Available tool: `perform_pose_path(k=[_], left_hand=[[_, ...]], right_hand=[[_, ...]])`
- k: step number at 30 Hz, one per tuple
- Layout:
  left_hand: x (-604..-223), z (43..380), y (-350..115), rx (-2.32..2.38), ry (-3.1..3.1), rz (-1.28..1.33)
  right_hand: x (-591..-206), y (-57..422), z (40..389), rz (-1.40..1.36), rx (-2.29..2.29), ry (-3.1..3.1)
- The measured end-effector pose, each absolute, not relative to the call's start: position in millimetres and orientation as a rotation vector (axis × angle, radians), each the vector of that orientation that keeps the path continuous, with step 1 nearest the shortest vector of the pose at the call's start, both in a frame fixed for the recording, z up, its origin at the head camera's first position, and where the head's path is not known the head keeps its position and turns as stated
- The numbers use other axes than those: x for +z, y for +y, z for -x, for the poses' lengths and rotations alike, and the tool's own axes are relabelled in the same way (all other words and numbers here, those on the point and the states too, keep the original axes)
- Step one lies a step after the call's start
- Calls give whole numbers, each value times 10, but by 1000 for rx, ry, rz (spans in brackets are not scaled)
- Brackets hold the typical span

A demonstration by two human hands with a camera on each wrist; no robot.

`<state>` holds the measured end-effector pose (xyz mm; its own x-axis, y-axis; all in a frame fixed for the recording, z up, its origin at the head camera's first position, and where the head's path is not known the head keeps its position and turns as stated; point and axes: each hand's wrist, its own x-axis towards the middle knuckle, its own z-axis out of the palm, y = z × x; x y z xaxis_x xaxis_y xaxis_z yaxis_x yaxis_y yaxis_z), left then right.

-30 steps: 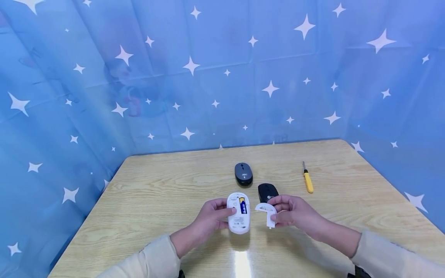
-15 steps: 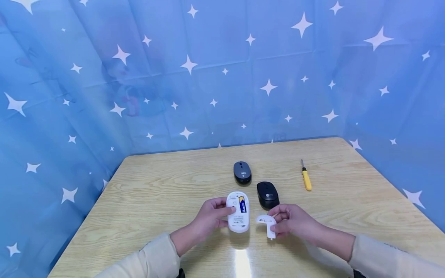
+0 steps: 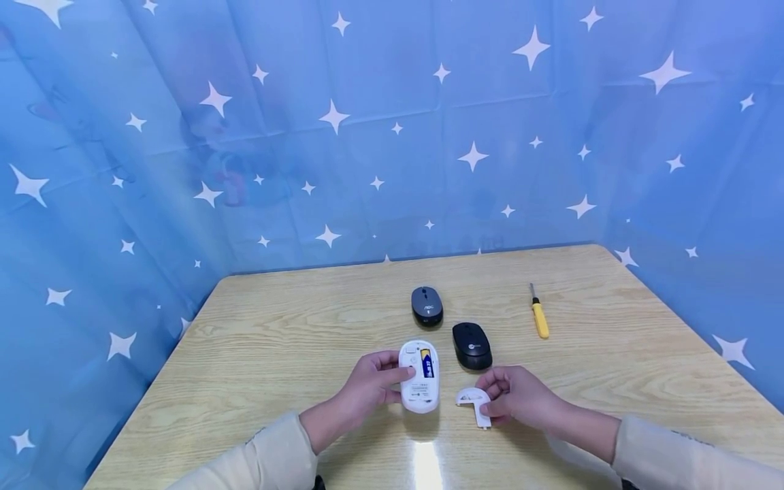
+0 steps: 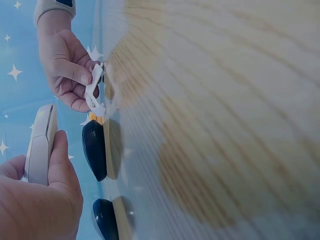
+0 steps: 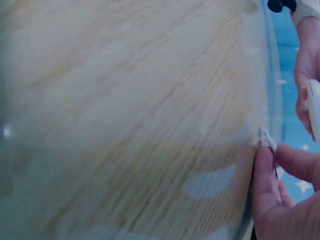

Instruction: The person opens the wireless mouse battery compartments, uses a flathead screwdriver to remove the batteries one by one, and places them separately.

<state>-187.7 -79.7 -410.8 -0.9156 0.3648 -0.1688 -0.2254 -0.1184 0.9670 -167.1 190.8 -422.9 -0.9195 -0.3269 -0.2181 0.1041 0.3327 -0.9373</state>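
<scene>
My left hand (image 3: 369, 382) grips a white computer mouse (image 3: 420, 398) by its left side, thumb across its underside. The underside faces up and its battery bay is uncovered, with a blue and yellow battery (image 3: 427, 364) inside. To the right, my right hand (image 3: 520, 400) pinches a white battery cover (image 3: 482, 412) between thumb and fingers, low over the table. The cover has a rounded end and a narrow leg. In the left wrist view the white mouse (image 4: 40, 147) is held up off the table, and the cover (image 4: 93, 90) is seen edge-on.
A black mouse (image 3: 472, 346) lies just beyond my right hand. Behind it rests a dark grey mouse (image 3: 427, 306). Farther right is a screwdriver (image 3: 540, 318) with a yellow handle. The wooden table (image 3: 294, 320) ends at a blue curtain (image 3: 392, 156) with white stars.
My right hand has moved toward me and down with the battery cover, uncovering the black mouse. The left hand and the white mouse have stayed nearly still.
</scene>
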Motion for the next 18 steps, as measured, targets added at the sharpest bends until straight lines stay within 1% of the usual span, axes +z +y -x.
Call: perform_pose_path(k=[10,18], left_hand=[[-4101,1867,-803,2090,1765,-163],[-4126,1893,-813,2077,1775,-152]], right_hand=[[-4195,1881,1672,185,-1419,2496],[-4198,1909,1662,247,-1436,2485]])
